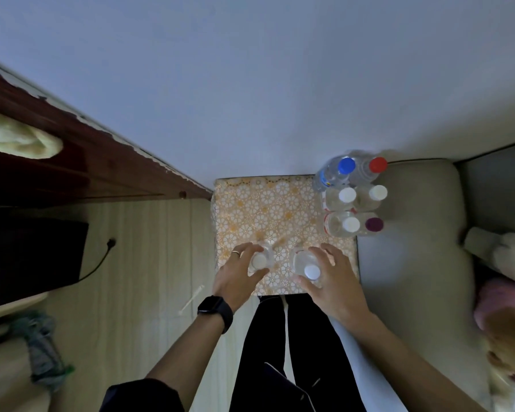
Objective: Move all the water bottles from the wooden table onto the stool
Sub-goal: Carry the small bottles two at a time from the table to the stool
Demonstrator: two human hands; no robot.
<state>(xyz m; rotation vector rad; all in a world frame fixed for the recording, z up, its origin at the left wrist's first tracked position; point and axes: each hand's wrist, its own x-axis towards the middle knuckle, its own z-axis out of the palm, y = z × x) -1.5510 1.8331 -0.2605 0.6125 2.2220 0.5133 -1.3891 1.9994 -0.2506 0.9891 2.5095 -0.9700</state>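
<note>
A pale wall [250, 84] filled the upper half of the downward view, with a light wood-look floor [137, 278] below it and dark wooden furniture [72, 150] on the left. In the middle sat a square floral top [265, 209], white and gold, pushed against the wall. A grey cushion [408, 233] lay just beside it on the right. The person's left hand [240, 276], with a ring on one finger and a black watch [216, 310] on the wrist, curled its fingers round the left bottle [260, 261]. This was a clear plastic bottle with a white cap, seen from above near the top's front edge. The right hand [335, 281] wrapped round the right bottle [309, 267], also clear with a white cap, close beside the first. The hands were apart, each gripping its own bottle. It was not possible to tell whether either bottle was resting on the top or lifted off it. Six more clear bottles stood upright in two rows of three along the top's right side, touching one another. At the back were the blue-capped bottle [347, 165] and red-capped bottle [378, 165]. Two white-capped ones followed, and in front stood another white-capped one and the purple-capped bottle [374, 224]. Black trousers [280, 352] showed below the hands.
</note>
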